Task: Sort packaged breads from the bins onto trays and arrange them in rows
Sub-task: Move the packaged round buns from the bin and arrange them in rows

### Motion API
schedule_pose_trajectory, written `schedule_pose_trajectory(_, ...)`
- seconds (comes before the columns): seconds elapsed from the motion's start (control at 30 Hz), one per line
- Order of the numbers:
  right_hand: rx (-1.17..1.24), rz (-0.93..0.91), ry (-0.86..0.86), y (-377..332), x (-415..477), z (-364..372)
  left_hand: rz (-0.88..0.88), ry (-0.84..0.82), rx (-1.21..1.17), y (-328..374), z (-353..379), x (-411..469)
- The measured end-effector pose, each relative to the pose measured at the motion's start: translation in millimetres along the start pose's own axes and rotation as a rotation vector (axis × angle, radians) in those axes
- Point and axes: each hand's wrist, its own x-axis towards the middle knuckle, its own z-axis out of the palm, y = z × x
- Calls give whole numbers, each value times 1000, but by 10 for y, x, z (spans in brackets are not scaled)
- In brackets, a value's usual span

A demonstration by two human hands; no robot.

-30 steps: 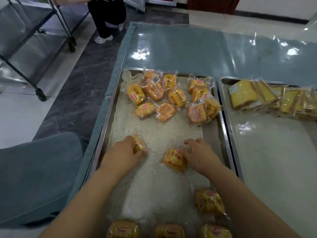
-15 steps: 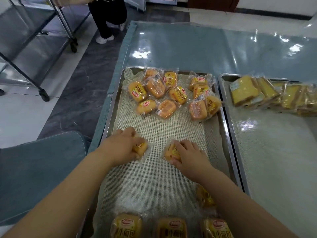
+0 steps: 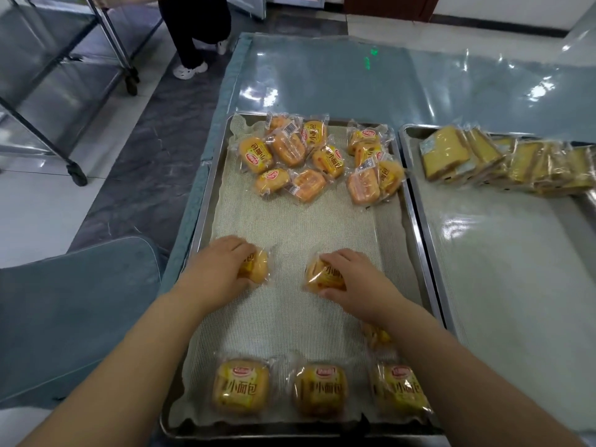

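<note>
Since a second ago the right hand (image 3: 354, 279) has slid from the edge of its bun onto the top of it. Its fingers and thumb now clasp the right bun (image 3: 317, 275), while the left hand (image 3: 222, 269) curls round the left bun (image 3: 258, 267), both on the mesh liner (image 3: 296, 227) in the middle of the tray (image 3: 206, 221).

The risk, I judge, is slick film slipping, leaving this row crooked against the near row of three (image 3: 319, 388). The right forearm might also drag the half-hidden bun (image 3: 375, 335) beneath it. The buns are small and golden, in glossy clear wrappers with red logos.

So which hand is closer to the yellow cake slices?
Right. The right hand grips a bun mid-tray, nearer the cake slices; the left hand grips another bun by the tray's left edge.
</note>
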Motion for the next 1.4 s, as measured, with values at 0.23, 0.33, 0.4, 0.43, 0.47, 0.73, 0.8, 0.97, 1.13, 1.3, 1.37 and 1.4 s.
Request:
schedule_pose_trajectory(0.23, -140, -112, -69, -149, -306, 116, 37, -58, -17, 171, 139, -491)
schedule_pose_trajectory(0.33, -200, -104, -126, -197, -344, 165, 33, -99, 3, 202, 185, -565)
schedule_pose_trajectory(0.4, -217, -90, -142, -215, -364, 189, 29, -107, -6, 206, 203, -584)
schedule_pose_trajectory(0.43, -220, -86, -144, -220, -379, 196, 27, -114, -13, 212, 207, -596)
schedule_pose_trajectory(0.47, -224, -83, -142, -220, -391, 202, 27, -115, -22, 215, 208, -611)
schedule_pose_trajectory(0.73, -190, -133, 136, -249, -630, 252, 89, 95, -116, 240, 267, -927)
schedule_pose_trajectory(0.8, -115, -175, 154, -266, -722, 309, 114, 22, -142, 241, 332, -1016)
schedule_pose_trajectory(0.97, -78, -181, -33, -331, -907, 448, 164, -80, -134, 206, 502, -1170)
schedule_pose_trajectory(1.13, -123, -119, -170, -369, -934, 487, 195, -127, -63, 173, 499, -1189)
schedule_pose_trajectory(1.3, -132, -90, -170, -371, -916, 457, 160, -177, 19, 205, 452, -1161)
schedule_pose_trajectory(1.37, -140, -86, -197, -381, -896, 455, 155, -211, 41, 212, 447, -1157)
schedule_pose_trajectory(1.4, -147, -89, -210, -386, -884, 451, 153, -218, 41, 214, 439, -1150)
